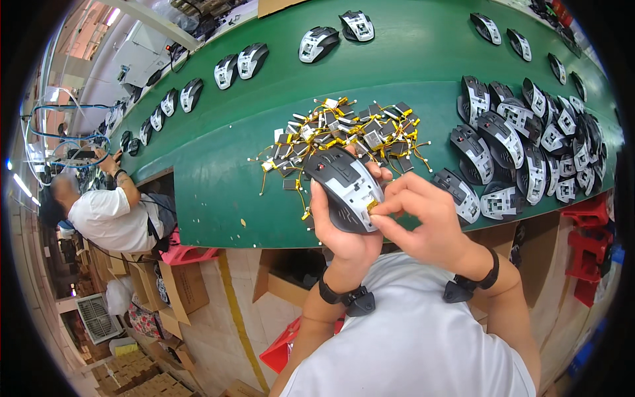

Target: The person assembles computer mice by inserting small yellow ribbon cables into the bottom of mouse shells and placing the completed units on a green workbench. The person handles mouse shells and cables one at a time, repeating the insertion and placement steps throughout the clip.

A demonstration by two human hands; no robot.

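Observation:
A computer mouse [347,177], black with a pale grey inner panel and no top cover, rests tilted in my left hand [347,248], whose fingers wrap round its sides. At the mouse's near end, my right hand [426,215] pinches a small yellow-taped battery [372,205] against the panel. The fingertips hide most of it. Just beyond both hands lies a loose heap of small dark batteries [331,129] with yellow tape, thin wires and white plugs.
Many similar open mice [493,142] are piled at right on the green bench [225,185]. Along the green strip behind stand more mice [319,45] in a spaced row. A co-worker [112,215] sits at far left. Cardboard boxes [185,291] and red stools [585,255] are below bench level.

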